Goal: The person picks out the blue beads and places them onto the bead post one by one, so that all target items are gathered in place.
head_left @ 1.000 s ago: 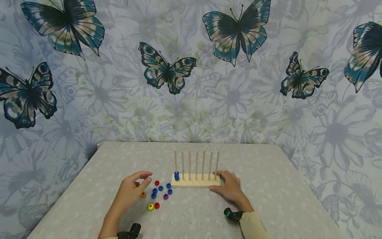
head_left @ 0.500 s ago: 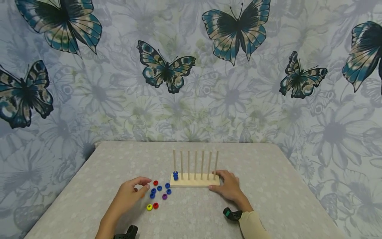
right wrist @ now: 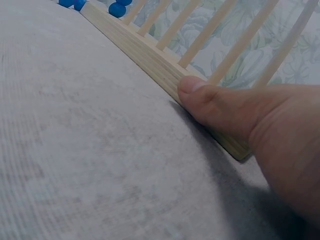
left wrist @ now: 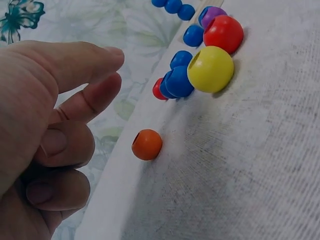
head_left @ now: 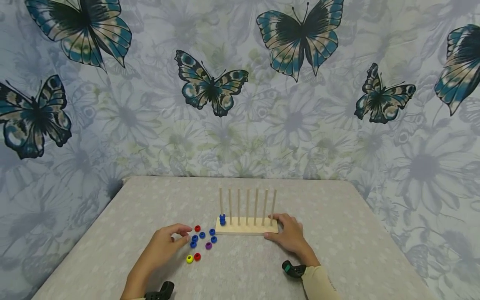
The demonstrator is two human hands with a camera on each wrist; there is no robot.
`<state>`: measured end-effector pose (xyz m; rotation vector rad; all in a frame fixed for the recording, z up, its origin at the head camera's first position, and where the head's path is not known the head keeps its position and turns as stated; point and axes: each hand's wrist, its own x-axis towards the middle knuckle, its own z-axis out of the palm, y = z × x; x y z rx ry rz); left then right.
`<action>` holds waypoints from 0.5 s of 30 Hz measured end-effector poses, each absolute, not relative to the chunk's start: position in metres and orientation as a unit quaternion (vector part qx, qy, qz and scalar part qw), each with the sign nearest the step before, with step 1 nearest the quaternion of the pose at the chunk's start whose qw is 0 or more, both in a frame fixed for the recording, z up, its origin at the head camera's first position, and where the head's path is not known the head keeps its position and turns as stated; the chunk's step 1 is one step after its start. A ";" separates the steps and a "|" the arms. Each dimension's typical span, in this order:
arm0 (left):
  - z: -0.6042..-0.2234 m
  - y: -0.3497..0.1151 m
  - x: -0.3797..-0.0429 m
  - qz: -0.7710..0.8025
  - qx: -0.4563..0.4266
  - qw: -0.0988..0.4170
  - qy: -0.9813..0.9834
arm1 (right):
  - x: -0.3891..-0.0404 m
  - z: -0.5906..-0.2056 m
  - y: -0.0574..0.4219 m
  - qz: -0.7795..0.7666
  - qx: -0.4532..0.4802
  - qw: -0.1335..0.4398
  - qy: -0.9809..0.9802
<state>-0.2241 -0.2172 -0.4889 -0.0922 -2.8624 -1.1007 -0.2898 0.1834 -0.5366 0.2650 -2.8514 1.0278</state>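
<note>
The right hand (head_left: 289,233) grips the pegboard (head_left: 243,227). Left of the pegboard, the left hand (head_left: 164,245) hovers by beads (head_left: 195,238), fingertips (left wrist: 116,56) seemingly apart.

Loose beads (head_left: 202,235) left of peg stand (head_left: 245,229), both on table (head_left: 337,233)

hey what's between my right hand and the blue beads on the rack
Between your right hand and the blue beads are bare pegs on the rack; the head view shows that.

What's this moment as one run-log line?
left hand: empty, near orange bead; right hand: gripping wooden peg rack; blue bead stack: on leftmost peg
</note>
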 end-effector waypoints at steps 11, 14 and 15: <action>-0.490 -0.214 -0.228 -0.358 -0.010 -0.009 -0.933 | -0.292 -0.537 0.185 0.332 0.081 0.050 -0.938; -0.492 -0.214 -0.227 -0.358 -0.008 -0.018 -0.934 | -0.292 -0.538 0.184 0.333 0.083 0.052 -0.938; -0.493 -0.215 -0.227 -0.357 -0.006 -0.021 -0.934 | -0.292 -0.539 0.184 0.335 0.083 0.052 -0.937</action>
